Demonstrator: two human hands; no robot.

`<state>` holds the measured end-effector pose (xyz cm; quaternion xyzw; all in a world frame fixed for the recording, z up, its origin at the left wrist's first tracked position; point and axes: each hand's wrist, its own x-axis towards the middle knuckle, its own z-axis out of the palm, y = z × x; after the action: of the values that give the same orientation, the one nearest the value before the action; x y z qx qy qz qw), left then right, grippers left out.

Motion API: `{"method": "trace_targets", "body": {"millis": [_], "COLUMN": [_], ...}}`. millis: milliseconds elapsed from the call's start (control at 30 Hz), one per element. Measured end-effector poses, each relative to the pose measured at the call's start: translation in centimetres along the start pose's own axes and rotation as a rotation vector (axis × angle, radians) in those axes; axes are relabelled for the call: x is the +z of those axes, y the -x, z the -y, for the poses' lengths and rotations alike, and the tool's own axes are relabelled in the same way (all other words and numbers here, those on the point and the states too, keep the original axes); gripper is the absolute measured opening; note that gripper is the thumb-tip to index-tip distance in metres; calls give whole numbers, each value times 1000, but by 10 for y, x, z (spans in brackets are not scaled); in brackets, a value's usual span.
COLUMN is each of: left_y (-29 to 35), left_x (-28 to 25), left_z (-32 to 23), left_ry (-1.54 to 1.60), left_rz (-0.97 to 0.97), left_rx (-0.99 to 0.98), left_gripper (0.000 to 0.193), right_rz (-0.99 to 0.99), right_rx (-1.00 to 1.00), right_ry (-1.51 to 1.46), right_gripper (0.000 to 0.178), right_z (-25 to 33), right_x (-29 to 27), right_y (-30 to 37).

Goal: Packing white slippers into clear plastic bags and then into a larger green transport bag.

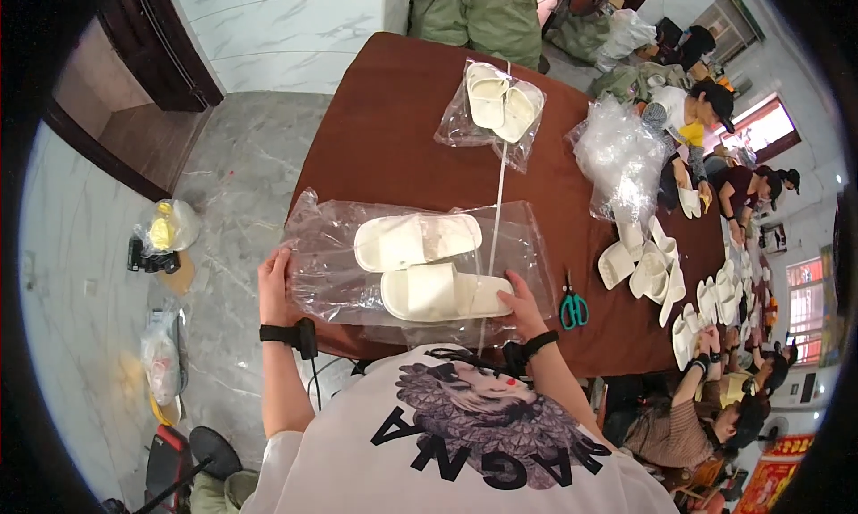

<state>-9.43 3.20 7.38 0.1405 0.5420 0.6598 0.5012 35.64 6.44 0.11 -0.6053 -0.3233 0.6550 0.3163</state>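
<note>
Head view: the left hand's fingers [282,265] grasp the near-left edge of a wide clear plastic bag [322,286], while the right hand's fingers [518,292] clasp the end of the lower of two cream-white open-toed slippers [429,293], the thumb on top. The pair lies side by side on the brown-cloth-covered bench [384,130] within the bag's outline, though whether both are fully inside cannot be told, so the bagging looks partly done. Beyond, one cream-white slipper pair in clear plastic [503,103] seems finished, while loose white slippers [655,268] past the teal-handled scissors [574,310] appear left to bag.
</note>
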Motion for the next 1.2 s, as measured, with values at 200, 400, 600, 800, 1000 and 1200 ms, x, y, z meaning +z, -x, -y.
{"method": "trace_targets", "body": {"millis": [200,400,600,800,1000,1200], "left_y": [-8,-9,-17,1,19,10], "left_x": [-11,-10,-25,-34,-19,-21], "left_z": [22,32,41,12,-35,-33], "left_ry": [-151,-54,-176,-41,-102,-273], "left_rz": [129,179,187,24,-18,32], "left_rx": [-65,-109,-33,-28,80,142], "left_gripper": [22,26,27,21,23,29], "right_rz": [-315,-291,-75,-150,-187,-779], "right_rx": [-474,-724,-92,-107,-38,-738], "right_ry": [1180,819,155,-89,-8,949], "right_gripper": [25,23,20,19,19,20], "right_z": [22,33,41,24,3,15], "right_x": [10,27,54,25,0,30], "right_y": [-19,-85,-103,-75,-62,-42]}}
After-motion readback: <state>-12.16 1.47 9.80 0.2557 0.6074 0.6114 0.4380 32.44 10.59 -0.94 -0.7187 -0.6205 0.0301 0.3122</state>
